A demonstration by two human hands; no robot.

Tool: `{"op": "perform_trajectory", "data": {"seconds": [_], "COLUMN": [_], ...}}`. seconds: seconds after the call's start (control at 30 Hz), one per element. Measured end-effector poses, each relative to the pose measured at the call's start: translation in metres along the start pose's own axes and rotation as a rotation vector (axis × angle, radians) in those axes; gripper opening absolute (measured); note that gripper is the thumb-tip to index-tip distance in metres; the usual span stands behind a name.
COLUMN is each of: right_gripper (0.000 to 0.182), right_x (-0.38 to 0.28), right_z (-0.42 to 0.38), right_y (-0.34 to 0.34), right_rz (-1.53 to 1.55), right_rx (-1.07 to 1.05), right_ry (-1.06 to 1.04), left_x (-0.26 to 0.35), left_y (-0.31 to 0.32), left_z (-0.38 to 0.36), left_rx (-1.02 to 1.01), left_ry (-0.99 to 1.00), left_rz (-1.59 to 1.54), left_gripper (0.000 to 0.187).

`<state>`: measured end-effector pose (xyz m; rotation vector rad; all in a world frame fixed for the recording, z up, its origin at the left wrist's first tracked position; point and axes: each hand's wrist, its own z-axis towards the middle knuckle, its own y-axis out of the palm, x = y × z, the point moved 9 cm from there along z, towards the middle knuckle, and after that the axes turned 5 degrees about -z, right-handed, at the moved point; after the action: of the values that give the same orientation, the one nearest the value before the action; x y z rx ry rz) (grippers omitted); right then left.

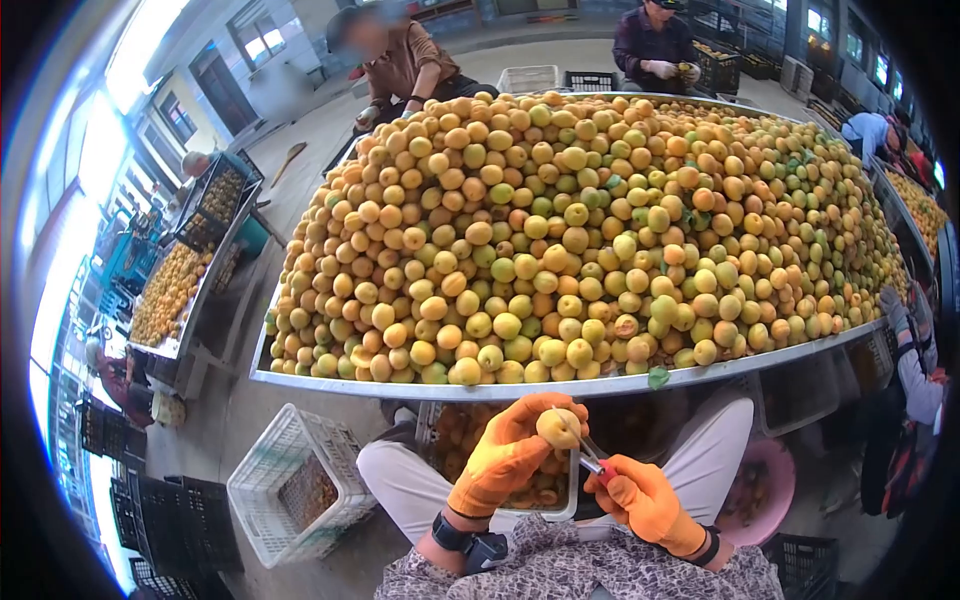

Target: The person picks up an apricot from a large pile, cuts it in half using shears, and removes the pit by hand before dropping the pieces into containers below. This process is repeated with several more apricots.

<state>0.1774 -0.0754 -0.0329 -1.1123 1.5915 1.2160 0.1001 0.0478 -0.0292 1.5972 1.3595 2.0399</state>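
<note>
My left hand (515, 448), in an orange glove, holds up a yellow fruit (558, 429) between thumb and fingers. In my right hand (648, 500), gloved the same way, is a small knife (605, 471) with a red handle. Its blade points up and left and reaches the fruit's lower right side. Both hands are above my lap, just in front of the metal rim (470, 391) of a large table. A big heap of yellow-green and orange fruit (560, 240) fills that table. Below my hands, a crate (572, 490) between my knees holds more fruit.
A white crate (300, 485) stands on the floor at left, a pink basin (765, 490) at right. Black crates (180, 520) are stacked at far left. Co-workers sit across the table (420, 70) (655, 45); another's gloved hand (893, 308) is at the right edge.
</note>
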Motion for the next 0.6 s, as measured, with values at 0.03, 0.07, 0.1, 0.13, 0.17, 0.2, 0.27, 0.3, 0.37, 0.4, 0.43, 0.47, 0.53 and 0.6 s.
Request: {"op": "perform_trajectory", "data": {"seconds": [0.03,0.07,0.1,0.13,0.17,0.2,0.27,0.3,0.37,0.4,0.43,0.47,0.53,0.6], "right_gripper": [0.041,0.041,0.040,0.040,0.040,0.040,0.041,0.043,0.045,0.047,0.047,0.050,0.052,0.055], "right_x": [0.001,0.003,0.004,0.005,0.005,0.005,0.005,0.004,0.001,-0.003,-0.006,-0.010,-0.016,-0.018], "right_z": [-0.001,-0.001,-0.001,-0.001,-0.001,-0.001,-0.003,-0.005,-0.007,-0.009,-0.010,-0.009,-0.007,-0.006], "right_y": [0.005,0.009,0.011,0.013,0.013,0.014,0.015,0.016,0.017,0.018,0.018,0.019,0.021,0.021], "right_rz": [-0.021,-0.042,-0.042,-0.047,-0.049,-0.052,-0.055,-0.052,-0.024,0.007,0.001,0.014,0.025,0.034], "right_rx": [-0.020,-0.039,-0.038,-0.041,-0.037,-0.034,-0.031,-0.025,-0.030,-0.032,-0.029,-0.043,-0.048,-0.012], "right_ry": [0.011,0.022,0.024,0.027,0.021,0.015,0.010,0.003,-0.014,-0.034,-0.029,-0.023,-0.014,0.004], "left_x": [0.002,0.003,0.004,0.004,0.005,0.006,0.002,0.000,-0.001,-0.002,-0.003,-0.003,-0.003,-0.001], "left_y": [0.001,0.002,0.002,0.003,0.005,0.006,0.005,0.005,0.004,0.004,0.005,0.005,0.007,0.013], "left_z": [-0.005,-0.009,-0.012,-0.014,-0.016,-0.017,-0.021,-0.022,-0.025,-0.026,-0.027,-0.027,-0.029,-0.033], "left_rx": [0.007,0.013,0.025,0.027,0.028,0.029,0.016,0.002,0.006,0.008,0.007,0.008,0.006,-0.018], "left_ry": [-0.007,-0.015,-0.007,-0.003,0.000,0.004,0.003,-0.003,0.000,-0.001,0.000,-0.015,-0.034,-0.032], "left_rz": [-0.004,-0.008,0.008,0.003,-0.003,-0.009,-0.028,-0.042,-0.046,-0.048,-0.056,-0.018,0.015,0.121], "left_gripper": [0.061,0.064,0.069,0.069,0.069,0.069,0.067,0.066,0.064,0.063,0.063,0.061,0.059,0.061]}}
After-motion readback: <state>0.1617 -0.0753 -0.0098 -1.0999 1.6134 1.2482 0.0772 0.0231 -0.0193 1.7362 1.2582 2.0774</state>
